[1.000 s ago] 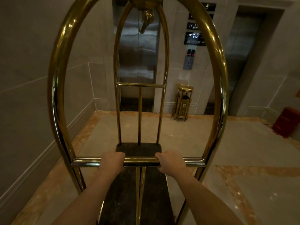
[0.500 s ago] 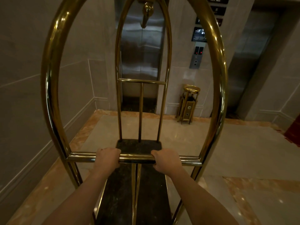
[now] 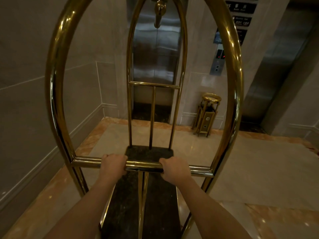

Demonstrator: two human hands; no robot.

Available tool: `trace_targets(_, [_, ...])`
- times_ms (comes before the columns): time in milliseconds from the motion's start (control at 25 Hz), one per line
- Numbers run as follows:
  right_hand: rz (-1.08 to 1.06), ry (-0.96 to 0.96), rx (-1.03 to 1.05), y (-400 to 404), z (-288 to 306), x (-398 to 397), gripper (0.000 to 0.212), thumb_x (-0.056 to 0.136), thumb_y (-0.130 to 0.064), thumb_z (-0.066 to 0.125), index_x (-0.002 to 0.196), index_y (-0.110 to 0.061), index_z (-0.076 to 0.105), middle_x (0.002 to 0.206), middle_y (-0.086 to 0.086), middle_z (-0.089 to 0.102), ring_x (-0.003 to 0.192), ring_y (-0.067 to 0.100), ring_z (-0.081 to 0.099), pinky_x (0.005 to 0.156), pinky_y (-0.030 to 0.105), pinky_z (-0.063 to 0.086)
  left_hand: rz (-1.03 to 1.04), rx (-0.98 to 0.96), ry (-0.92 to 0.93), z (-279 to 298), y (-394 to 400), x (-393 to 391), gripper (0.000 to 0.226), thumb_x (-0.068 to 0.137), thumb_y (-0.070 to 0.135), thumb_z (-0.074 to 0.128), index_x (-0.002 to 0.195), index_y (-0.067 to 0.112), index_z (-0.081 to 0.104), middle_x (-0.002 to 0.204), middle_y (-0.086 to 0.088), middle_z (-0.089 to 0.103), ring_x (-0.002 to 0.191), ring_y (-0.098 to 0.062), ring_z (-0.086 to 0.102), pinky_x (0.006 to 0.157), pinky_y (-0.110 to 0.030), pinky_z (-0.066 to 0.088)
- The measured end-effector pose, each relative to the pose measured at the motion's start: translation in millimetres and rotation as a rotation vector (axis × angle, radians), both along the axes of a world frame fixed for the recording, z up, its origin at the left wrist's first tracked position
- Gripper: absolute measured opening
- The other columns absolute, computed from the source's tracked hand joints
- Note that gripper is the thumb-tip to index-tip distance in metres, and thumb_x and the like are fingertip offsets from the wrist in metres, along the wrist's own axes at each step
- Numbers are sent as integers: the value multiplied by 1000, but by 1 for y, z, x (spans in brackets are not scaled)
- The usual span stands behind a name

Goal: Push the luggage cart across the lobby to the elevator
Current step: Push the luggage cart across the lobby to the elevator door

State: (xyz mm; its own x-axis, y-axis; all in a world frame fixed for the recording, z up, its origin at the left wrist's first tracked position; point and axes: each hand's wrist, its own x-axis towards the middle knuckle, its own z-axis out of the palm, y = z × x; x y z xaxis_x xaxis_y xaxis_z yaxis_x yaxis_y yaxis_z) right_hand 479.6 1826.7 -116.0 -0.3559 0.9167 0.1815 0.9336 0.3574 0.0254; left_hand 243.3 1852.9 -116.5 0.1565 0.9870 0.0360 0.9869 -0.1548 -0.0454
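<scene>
A brass luggage cart (image 3: 55,87) with arched tube frames and a dark carpeted deck (image 3: 148,153) stands right in front of me. My left hand (image 3: 113,165) and my right hand (image 3: 174,168) both grip its horizontal push bar (image 3: 143,165), one on each side of the centre post. The deck carries nothing. Straight ahead, seen through the far arch, are closed steel elevator doors (image 3: 155,54). The cart's front end is a short way from them.
A brass ash bin (image 3: 207,114) stands against the wall to the right of the doors, below the call panel (image 3: 217,61). A second elevator (image 3: 274,69) lies further right. A tiled wall (image 3: 31,100) runs close along the left. Marble floor (image 3: 259,166) spreads to the right.
The cart and I have rolled forward toward the left elevator; the doors and ash bin look larger. The red object at the right has left the view. Both hands keep their grip.
</scene>
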Motion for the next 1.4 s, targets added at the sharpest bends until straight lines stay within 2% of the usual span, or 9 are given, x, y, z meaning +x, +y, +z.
trace_targets(200, [-1, -5, 2, 61, -2, 7, 16, 87, -35, 64, 99, -26, 57, 73, -5, 58, 64, 16, 57, 63, 33, 53, -3, -20, 10, 0, 60, 7, 20, 82, 30, 64, 100, 31, 58, 95, 7, 64, 93, -17, 59, 93, -38, 40])
trace_targets(320, [-11, -16, 18, 96, 1, 11, 16, 86, -34, 64, 97, -25, 58, 75, -3, 62, 66, 19, 60, 62, 34, 52, -7, 0, 24, 0, 98, 12, 20, 82, 31, 64, 101, 31, 58, 97, 6, 65, 95, -18, 60, 91, -39, 39])
trace_targets(560, [-27, -62, 29, 177, 1, 21, 15, 86, -35, 64, 96, -25, 59, 76, -1, 64, 62, 18, 57, 56, 30, 38, -56, 56, -17, -4, 177, 19, 23, 82, 36, 66, 103, 32, 59, 99, 7, 66, 95, -17, 61, 88, -36, 39])
trace_targets(760, [-42, -62, 10, 241, -1, 28, 17, 86, -36, 64, 99, -26, 58, 79, -1, 64, 65, 18, 58, 59, 29, 37, -78, 75, -20, -8, 241, 26, 22, 80, 36, 68, 101, 30, 61, 96, 6, 67, 91, -16, 63, 83, -34, 42])
trace_targets(1080, [-49, -87, 9, 326, 0, 39, 15, 87, -36, 63, 97, -26, 57, 73, -5, 58, 58, 14, 48, 55, 28, 36, -75, 66, 3, -11, 326, 36, 20, 83, 34, 66, 101, 30, 59, 94, 6, 67, 89, -16, 62, 83, -34, 42])
trace_targets(1400, [-20, -56, 19, 415, 3, 55, 14, 88, -36, 62, 98, -27, 55, 70, -6, 51, 57, 15, 49, 54, 29, 37, -64, 59, -39, -7, 416, 51, 24, 84, 34, 66, 106, 30, 58, 100, 6, 66, 94, -14, 61, 91, -34, 43])
